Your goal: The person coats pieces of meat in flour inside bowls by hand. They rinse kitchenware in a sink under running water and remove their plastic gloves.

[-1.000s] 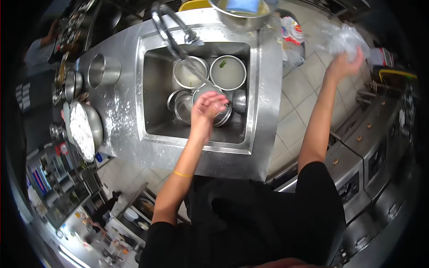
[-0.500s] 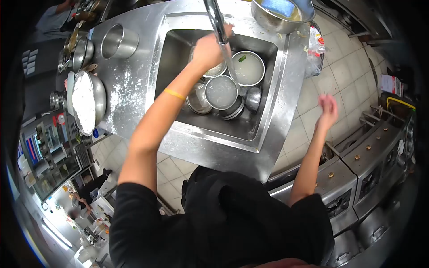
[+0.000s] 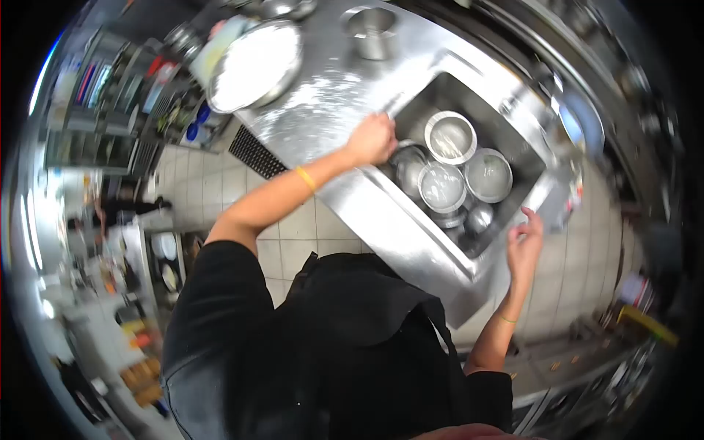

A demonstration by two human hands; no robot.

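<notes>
My left hand point(image 3: 372, 139) hovers at the sink's left rim with its fingers curled in; nothing shows in it. Over the right front edge of the sink point(image 3: 422, 220) is my right hand point(image 3: 526, 238), thumb and fingers loosely bent and apart, holding nothing visible. Several round metal containers stand together in the basin. One container point(image 3: 450, 138) is at the back, another container point(image 3: 443, 187) holds clear liquid, and a third container point(image 3: 488, 176) with cloudy liquid sits to the right. A small rounded metal bowl point(image 3: 479, 218) lies near the front.
A large bowl of white powder point(image 3: 258, 64) stands at the counter's left end, with powder scattered on the counter point(image 3: 323, 95). An empty metal pot point(image 3: 372, 35) is behind. A bowl with something blue point(image 3: 579, 121) is beyond the sink's right. Another person point(image 3: 121, 209) is far left.
My view has turned left. My left hand has moved from the tap to the sink's left rim, and my right hand has come in to its right edge. The water stream no longer shows.
</notes>
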